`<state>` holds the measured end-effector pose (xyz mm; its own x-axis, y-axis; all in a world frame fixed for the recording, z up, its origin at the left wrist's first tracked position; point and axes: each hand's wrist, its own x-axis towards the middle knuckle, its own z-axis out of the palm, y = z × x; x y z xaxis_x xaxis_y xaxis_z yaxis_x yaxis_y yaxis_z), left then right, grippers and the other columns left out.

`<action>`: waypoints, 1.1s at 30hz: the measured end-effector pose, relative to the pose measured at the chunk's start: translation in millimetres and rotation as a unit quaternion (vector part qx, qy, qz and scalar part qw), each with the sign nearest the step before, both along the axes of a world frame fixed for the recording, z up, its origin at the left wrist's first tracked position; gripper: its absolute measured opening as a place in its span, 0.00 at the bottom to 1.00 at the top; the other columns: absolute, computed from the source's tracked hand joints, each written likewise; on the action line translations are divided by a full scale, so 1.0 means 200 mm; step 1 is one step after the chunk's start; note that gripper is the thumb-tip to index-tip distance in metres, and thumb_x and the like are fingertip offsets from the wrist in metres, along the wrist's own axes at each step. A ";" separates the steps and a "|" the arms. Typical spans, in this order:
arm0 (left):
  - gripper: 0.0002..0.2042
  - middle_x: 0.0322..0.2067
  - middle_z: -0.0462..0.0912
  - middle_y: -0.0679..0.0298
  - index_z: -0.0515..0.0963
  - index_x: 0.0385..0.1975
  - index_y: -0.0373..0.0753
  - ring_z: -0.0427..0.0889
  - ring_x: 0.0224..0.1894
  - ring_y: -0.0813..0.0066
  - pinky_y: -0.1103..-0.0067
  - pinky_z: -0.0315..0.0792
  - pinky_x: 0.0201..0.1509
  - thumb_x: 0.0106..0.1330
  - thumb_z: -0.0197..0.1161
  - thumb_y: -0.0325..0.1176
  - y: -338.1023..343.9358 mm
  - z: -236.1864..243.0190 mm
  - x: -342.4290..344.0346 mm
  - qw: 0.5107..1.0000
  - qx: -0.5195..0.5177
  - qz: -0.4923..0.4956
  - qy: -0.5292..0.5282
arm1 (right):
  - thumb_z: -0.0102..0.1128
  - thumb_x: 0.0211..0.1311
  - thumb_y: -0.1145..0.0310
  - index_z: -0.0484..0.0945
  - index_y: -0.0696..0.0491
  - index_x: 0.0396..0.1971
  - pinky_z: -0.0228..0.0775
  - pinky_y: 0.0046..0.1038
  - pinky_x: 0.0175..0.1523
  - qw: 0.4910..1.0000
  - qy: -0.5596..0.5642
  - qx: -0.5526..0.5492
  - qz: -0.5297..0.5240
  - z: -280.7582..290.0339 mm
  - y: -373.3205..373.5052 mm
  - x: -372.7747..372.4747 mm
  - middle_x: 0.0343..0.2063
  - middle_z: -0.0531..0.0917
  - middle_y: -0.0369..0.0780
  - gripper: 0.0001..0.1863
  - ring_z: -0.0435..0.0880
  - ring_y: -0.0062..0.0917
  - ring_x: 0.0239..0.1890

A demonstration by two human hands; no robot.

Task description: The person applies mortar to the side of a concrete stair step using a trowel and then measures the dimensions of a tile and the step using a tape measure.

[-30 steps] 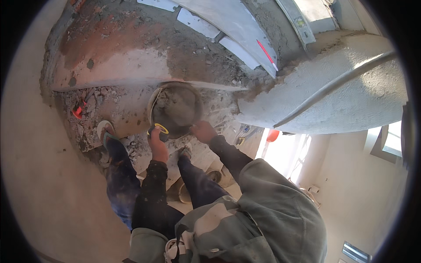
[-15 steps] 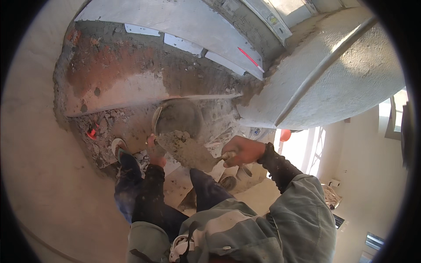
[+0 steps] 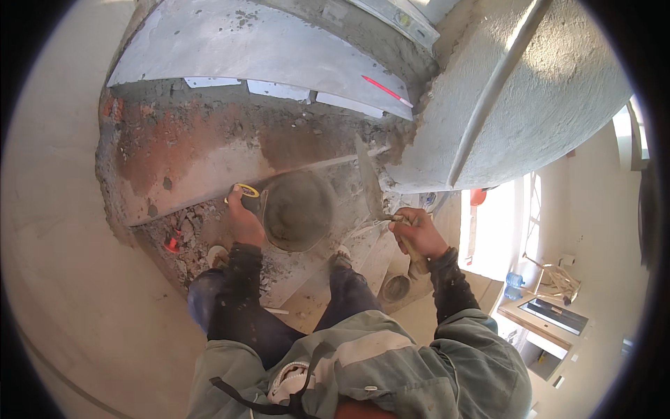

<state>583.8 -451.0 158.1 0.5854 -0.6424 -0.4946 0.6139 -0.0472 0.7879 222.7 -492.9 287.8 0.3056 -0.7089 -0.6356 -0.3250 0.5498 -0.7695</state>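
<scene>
The left hand [image 3: 246, 225] has its fingers closed around a black tape [image 3: 252, 203], just left of the bucket [image 3: 332, 209]; any lettering on its yellow rim is too small to read. The right hand [image 3: 426, 237] grasps a trowel [image 3: 369, 180] by the handle, its blade right of the bucket, which holds grey mortar [image 3: 299, 209]. Beyond, a red pencil [image 3: 382, 89] lies on a pale slab [image 3: 244, 49].

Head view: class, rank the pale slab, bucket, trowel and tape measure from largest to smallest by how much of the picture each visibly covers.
1. Pale slab
2. Bucket
3. Trowel, its blade looking narrow
4. Tape measure, partly hidden by the left hand
</scene>
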 end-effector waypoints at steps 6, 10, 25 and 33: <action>0.18 0.40 0.75 0.68 0.76 0.49 0.35 0.74 0.40 0.80 0.81 0.69 0.45 0.69 0.57 0.43 -0.32 0.03 0.26 0.988 -0.114 -0.020 -0.106 | 0.56 0.72 0.56 0.72 0.55 0.42 0.70 0.26 0.20 0.945 -0.058 -0.190 -0.260 -0.38 -0.09 0.46 0.26 0.74 0.35 0.16 0.75 0.20 0.15; 0.19 0.44 0.75 0.65 0.76 0.52 0.34 0.74 0.43 0.77 0.80 0.68 0.50 0.72 0.54 0.43 -0.57 -0.04 0.35 0.968 -0.153 -0.068 -0.189 | 0.51 0.74 0.56 0.68 0.54 0.34 0.68 0.28 0.17 0.858 -0.091 -0.281 -0.420 -0.52 -0.54 0.83 0.24 0.73 0.36 0.16 0.74 0.21 0.14; 0.22 0.54 0.75 0.59 0.70 0.57 0.30 0.72 0.53 0.73 0.75 0.67 0.59 0.73 0.52 0.43 -0.79 -0.16 0.68 0.966 -0.237 -0.070 -0.077 | 0.45 0.73 0.60 0.60 0.67 0.53 0.70 0.37 0.15 0.695 -0.116 -0.366 -0.608 -0.54 -1.33 1.21 0.26 0.75 0.49 0.23 0.76 0.34 0.12; 0.22 0.55 0.75 0.58 0.70 0.57 0.30 0.73 0.54 0.72 0.75 0.67 0.60 0.72 0.54 0.42 -0.91 -0.19 0.85 0.968 -0.243 -0.061 -0.026 | 0.43 0.70 0.64 0.57 0.64 0.51 0.73 0.41 0.21 0.686 -0.173 -0.343 -0.617 -0.43 -1.49 1.35 0.25 0.73 0.47 0.20 0.75 0.34 0.19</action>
<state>753.0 -633.7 120.8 0.5069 -0.8573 -0.0896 0.5863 0.2667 0.7650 493.1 -790.6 202.1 -0.7491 -0.6594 -0.0634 0.3300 -0.2885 -0.8988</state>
